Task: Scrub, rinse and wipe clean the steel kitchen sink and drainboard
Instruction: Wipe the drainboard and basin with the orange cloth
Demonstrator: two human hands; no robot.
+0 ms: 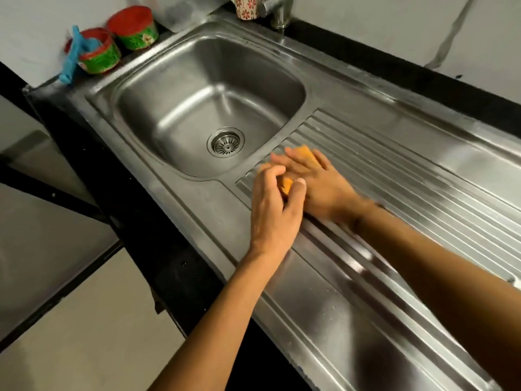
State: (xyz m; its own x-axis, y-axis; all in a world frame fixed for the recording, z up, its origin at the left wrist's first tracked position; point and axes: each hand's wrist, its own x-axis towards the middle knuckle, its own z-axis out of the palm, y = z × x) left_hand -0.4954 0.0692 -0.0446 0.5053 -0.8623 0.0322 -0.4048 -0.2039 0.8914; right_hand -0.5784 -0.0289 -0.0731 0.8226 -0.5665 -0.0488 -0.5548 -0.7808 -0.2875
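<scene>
Both hands bear on the orange cloth (pixel 301 155) at the drainboard (pixel 394 176) ribs' sink-side end; left hand (pixel 275 204) pinches it, right hand (pixel 318 184) presses flat; basin (pixel 197 88) lies just leftward.

Grey brushed steel across the sink basin (pixel 197 88) and the ridged drainboard (pixel 394 170), set in a black counter edge (pixel 141 221). Orange on the cloth or sponge (pixel 306 156) under the hands, too blurred to name surely. Red and green on two tubs (pixel 132 28), bright blue on the plastic tool (pixel 72 56) in the nearer one, red flowers on a cream mug (pixel 248 7), white wall with a grey vein (pixel 451 32).
</scene>
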